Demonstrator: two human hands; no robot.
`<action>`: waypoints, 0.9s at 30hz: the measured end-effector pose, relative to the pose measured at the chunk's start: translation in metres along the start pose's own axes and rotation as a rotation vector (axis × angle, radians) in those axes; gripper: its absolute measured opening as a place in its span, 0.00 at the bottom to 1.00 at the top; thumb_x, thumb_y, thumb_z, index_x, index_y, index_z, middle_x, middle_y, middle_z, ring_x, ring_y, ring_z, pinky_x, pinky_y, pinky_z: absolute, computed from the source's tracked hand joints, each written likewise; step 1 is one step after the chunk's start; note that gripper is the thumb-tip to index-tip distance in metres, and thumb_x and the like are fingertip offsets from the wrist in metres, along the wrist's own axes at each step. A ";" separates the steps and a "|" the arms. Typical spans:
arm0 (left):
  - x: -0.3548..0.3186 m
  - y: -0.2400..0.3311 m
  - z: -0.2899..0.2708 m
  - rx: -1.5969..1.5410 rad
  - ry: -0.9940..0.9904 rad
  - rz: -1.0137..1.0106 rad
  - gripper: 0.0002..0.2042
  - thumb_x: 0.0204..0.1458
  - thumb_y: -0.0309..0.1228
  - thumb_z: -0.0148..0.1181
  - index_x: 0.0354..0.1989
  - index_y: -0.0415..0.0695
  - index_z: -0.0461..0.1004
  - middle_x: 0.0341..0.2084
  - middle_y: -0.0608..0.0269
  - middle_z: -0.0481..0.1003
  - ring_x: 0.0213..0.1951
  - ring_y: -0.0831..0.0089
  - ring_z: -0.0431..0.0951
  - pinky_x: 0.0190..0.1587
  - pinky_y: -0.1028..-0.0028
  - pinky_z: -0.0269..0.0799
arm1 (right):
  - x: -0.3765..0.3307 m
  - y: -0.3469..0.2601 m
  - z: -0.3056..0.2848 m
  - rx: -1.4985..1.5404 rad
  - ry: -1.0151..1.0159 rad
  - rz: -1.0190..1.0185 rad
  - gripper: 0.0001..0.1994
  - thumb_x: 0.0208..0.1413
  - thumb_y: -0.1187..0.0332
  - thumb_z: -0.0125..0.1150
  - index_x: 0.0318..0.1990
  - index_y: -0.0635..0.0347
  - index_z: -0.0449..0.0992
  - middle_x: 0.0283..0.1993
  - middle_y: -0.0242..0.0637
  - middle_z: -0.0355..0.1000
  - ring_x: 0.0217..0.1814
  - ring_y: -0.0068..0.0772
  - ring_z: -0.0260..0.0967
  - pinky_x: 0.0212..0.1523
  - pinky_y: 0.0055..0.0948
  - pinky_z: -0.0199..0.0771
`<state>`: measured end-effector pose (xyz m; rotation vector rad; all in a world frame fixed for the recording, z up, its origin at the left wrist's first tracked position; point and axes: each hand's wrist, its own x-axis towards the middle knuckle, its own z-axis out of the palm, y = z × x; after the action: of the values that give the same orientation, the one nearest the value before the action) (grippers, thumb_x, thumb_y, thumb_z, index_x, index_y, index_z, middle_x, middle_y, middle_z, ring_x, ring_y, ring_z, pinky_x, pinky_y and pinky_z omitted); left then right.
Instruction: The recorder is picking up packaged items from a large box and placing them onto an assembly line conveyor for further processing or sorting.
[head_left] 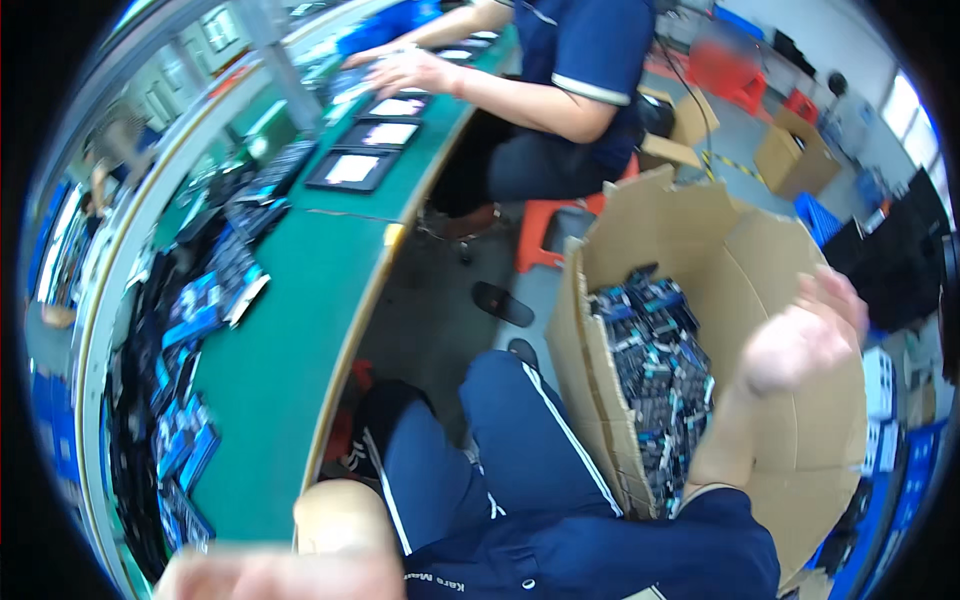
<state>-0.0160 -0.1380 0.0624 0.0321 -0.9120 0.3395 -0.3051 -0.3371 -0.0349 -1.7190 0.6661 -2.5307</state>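
Observation:
My right hand (808,335) is raised over the right side of a large open cardboard box (790,420). Its fingers look stretched out, somewhat blurred, and no object shows in it. Inside the box lies a heap of small dark flat pieces (660,390) with blue and white parts. At the lower edge, beside the near end of the green-topped bench (270,370), is my left hand (275,574). Motion smears it and the frame cuts it off, so its fingers cannot be made out.
Blue and black pieces (190,440) line the bench's left side. Farther along, a co-worker's hands (415,72) are over black trays with white contents (352,170). A red stool (540,235), a dark slipper (502,304) and another cardboard box (797,155) stand or lie on the floor.

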 end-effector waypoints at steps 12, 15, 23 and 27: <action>-0.303 -0.099 -0.069 0.249 -1.278 -0.779 0.16 0.40 0.42 0.64 0.18 0.47 0.63 0.42 0.51 0.75 0.59 0.38 0.62 0.61 0.37 0.54 | -0.377 0.276 -0.146 -0.729 -0.761 1.761 0.35 0.42 0.51 0.75 0.52 0.71 0.73 0.53 0.50 0.73 0.55 0.41 0.71 0.55 0.32 0.69; -0.317 -0.097 -0.072 0.214 -1.198 -0.768 0.17 0.42 0.44 0.62 0.17 0.47 0.63 0.38 0.53 0.75 0.57 0.38 0.62 0.60 0.37 0.55 | -0.419 0.306 -0.147 -0.851 -0.897 1.464 0.50 0.34 0.42 0.76 0.59 0.72 0.67 0.63 0.57 0.65 0.66 0.51 0.63 0.62 0.35 0.66; -0.330 -0.095 -0.072 0.203 -1.180 -0.773 0.20 0.50 0.51 0.57 0.17 0.49 0.66 0.42 0.56 0.75 0.59 0.41 0.61 0.62 0.38 0.53 | -0.425 0.301 -0.085 -0.805 -1.070 1.692 0.51 0.30 0.52 0.81 0.61 0.69 0.59 0.51 0.55 0.75 0.53 0.52 0.74 0.56 0.37 0.71; -0.332 -0.096 -0.075 0.214 -1.163 -0.752 0.21 0.51 0.53 0.56 0.17 0.49 0.68 0.41 0.57 0.75 0.59 0.42 0.60 0.62 0.38 0.53 | -0.422 0.261 -0.082 -0.812 -0.970 1.458 0.39 0.38 0.61 0.77 0.56 0.63 0.62 0.45 0.58 0.75 0.49 0.56 0.74 0.50 0.41 0.73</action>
<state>-0.1158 -0.3075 -0.2311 0.8177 -1.9052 -0.3548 -0.2694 -0.4443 -0.5248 -1.3043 1.8680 -0.3957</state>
